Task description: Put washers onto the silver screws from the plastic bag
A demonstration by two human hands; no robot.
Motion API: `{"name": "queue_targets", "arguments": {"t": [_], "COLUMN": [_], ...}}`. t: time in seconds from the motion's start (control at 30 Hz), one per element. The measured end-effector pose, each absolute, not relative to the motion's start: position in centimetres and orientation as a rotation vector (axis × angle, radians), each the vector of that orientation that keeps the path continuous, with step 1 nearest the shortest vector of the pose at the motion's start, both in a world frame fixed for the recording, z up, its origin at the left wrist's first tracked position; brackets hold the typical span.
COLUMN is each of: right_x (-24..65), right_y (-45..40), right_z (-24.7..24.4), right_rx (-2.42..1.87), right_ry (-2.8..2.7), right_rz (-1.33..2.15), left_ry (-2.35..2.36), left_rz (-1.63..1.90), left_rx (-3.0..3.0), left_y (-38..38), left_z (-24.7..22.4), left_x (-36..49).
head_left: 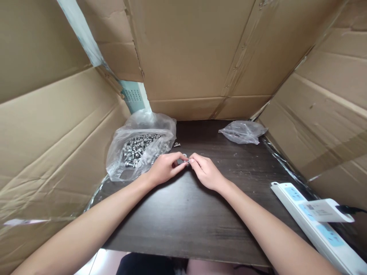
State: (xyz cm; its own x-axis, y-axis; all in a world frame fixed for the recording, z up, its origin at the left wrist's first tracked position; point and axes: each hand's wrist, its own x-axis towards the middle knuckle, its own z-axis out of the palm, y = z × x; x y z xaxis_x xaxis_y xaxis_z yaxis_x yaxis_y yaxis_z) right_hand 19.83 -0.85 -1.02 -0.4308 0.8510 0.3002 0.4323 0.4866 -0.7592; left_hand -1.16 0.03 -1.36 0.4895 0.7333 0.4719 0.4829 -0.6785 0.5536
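Note:
My left hand (168, 167) and my right hand (205, 170) meet over the middle of the dark table. Between their fingertips is a small metal bolt (187, 161), pinched from both sides. The fingers hide most of it, so I cannot tell which parts are on it. Just beyond the fingers lies a small round metal piece (185, 155). A little farther back, another small bolt (177, 144) rests on the table. Left of my left hand, an opened clear plastic bag (116, 152) holds a heap of metal bolts (136, 149).
A crumpled clear plastic bag (243, 131) lies at the back right. Along the right edge runs a white power strip (312, 225) with a white plug adapter (327, 211) and black cord. Cardboard walls (200, 49) enclose the dark wooden table (183, 221) on three sides.

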Motion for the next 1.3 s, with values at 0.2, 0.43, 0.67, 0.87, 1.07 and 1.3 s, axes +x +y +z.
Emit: {"name": "queue_targets", "arguments": {"t": [0.2,0.43,0.67,0.87,1.07,1.3], "right_x": [19.89,19.87,19.79,19.89,19.81,19.82], "right_y": [-0.99,-1.02,-0.96,-0.97,-1.08,-0.97], "right_z": [-0.82,-0.81,-0.88,-0.9,-0.76,-0.93], "right_rx": [-1.081,-1.085,-1.084,-1.083,-1.098,-1.096], "right_ry": [-2.024,-2.029,-2.044,-2.039,-2.033,-2.058], "right_rz": [0.81,0.824,0.807,0.825,0.831,0.808], "left_ry": [1.028,1.026,1.007,1.034,1.018,1.013], "left_rz": [1.015,1.007,1.019,1.004,1.011,1.005], "left_rx": [2.388,2.384,2.397,2.394,2.394,2.408], "left_y": [0.06,-0.03,-0.07,-0.02,0.02,0.06], "left_z": [-1.32,-1.3,-1.34,-1.25,-1.39,-1.38], "left_x": [-1.17,-1.17,-1.15,-1.13,-1.13,-1.15]}}
